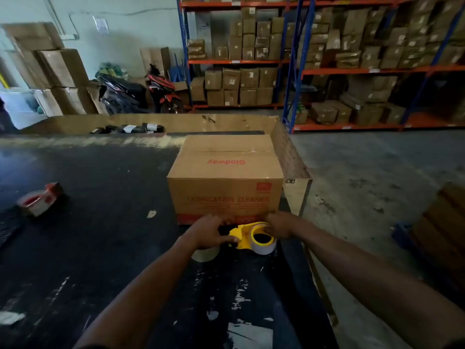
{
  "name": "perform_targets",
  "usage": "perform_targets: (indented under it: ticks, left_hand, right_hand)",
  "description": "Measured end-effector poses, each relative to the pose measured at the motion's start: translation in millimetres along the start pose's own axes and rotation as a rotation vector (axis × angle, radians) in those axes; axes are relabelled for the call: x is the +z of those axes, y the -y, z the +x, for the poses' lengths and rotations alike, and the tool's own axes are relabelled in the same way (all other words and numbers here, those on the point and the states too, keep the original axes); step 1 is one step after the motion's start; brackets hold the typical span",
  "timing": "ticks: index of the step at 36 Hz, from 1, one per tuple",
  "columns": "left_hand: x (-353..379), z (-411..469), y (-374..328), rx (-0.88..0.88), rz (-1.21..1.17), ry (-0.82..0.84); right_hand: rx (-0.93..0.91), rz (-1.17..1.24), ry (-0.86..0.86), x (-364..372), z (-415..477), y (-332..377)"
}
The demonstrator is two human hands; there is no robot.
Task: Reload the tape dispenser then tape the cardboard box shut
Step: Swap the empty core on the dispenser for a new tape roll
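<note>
A brown cardboard box [226, 172] printed "LUBRICATION CLEANER" stands on the dark table [100, 222], flaps folded down. Right in front of it lies a yellow tape dispenser [245, 235] with a roll of tape [264, 244] on its hub. My left hand [208, 231] grips the dispenser's left end, the thumb laid along it. My right hand [278, 226] holds the roll and dispenser from the right. A second, clear tape roll [205, 254] sits on the table under my left wrist, partly hidden.
A red and white tape dispenser [40, 199] lies at the table's left. Dark wrapped parcels [128, 128] rest at the far edge by a cardboard wall. The table's right edge [314, 268] drops to concrete floor. Shelving [327, 59] with boxes and a motorbike [161, 89] stand behind.
</note>
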State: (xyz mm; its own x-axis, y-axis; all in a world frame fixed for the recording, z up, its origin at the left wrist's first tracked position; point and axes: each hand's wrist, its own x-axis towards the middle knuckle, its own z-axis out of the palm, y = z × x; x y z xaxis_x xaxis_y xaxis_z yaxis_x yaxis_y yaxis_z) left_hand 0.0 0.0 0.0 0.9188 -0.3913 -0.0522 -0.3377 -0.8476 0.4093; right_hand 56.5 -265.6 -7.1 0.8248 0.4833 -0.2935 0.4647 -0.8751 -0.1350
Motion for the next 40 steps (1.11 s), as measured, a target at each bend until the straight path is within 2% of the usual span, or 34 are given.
perform_targets:
  ticks: [3, 9, 15, 21, 28, 37, 40]
  left_hand:
    - [4.5, 5.2, -2.7, 0.031, -0.014, 0.056]
    - [16.7, 15.0, 0.5, -0.021, 0.21, 0.155]
    - [22.8, 19.3, -4.7, 0.0, 0.288, 0.12]
    - [19.3, 14.5, -6.6, 0.04, 0.279, 0.073]
    - [4.9, 11.4, 1.5, 0.156, 0.123, -0.099]
    - [-21.1, 3.3, -14.2, 0.154, -0.454, -0.559]
    - [-36.0, 6.9, -26.9, 0.034, -0.699, -0.576]
  right_hand:
    - [-0.007, 0.026, 0.014, 1.4, 2.8, -1.3]
    - [-0.015, 0.034, 0.042, 1.9, 5.1, 2.9]
    - [-0.011, 0.039, 0.024, 8.4, 13.2, 2.2]
    - [0.001, 0.041, 0.09, 4.6, 11.0, 5.1]
    - [-0.01, 0.124, 0.117, -30.1, -1.3, 14.6]
    - [-0.03, 0.056, 0.015, -117.4, -25.0, 34.8]
    - [-0.055, 0.006, -0.049, -152.5, -31.5, 39.9]
